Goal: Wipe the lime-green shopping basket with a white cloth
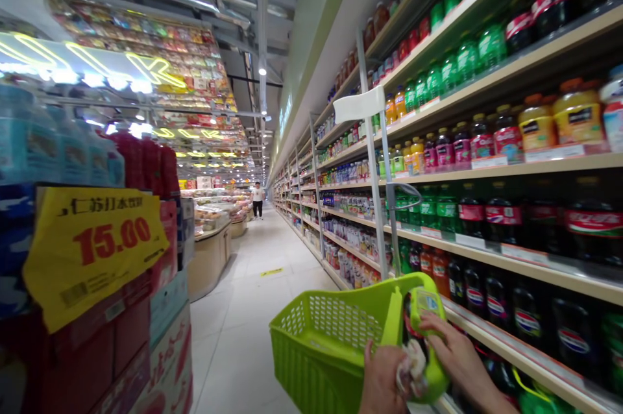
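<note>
Your right hand [460, 359] is wrapped over the thick bright green plastic handle [422, 329], with its fingers curled on the top part. Your left hand [382, 378] sits lower, just beside the right one, at the bottom edge of the picture. It looks clenched on a small crumpled white scrap [413, 362], and the scrap is pressed against the handle. I cannot tell if the scrap is paper or cloth.

The handle stands almost upright, tipped a little. It has a small label near its top. The right hand is higher on it and the left hand is nearer its lower end.

The handle joins the bright green plastic basket with holes in its walls [311, 342]. The basket lies in front of your hands and to the left, low, above the pale tiled floor [243, 310]. Its long side points away from you, down the aisle. The part of its inside that shows holds nothing.

Close on your right run long shelves of drink bottles [511, 258]. On your left is a yellow paper price sign [92, 248] on stacked boxes. A person [257, 200] stands far off down the aisle.
</note>
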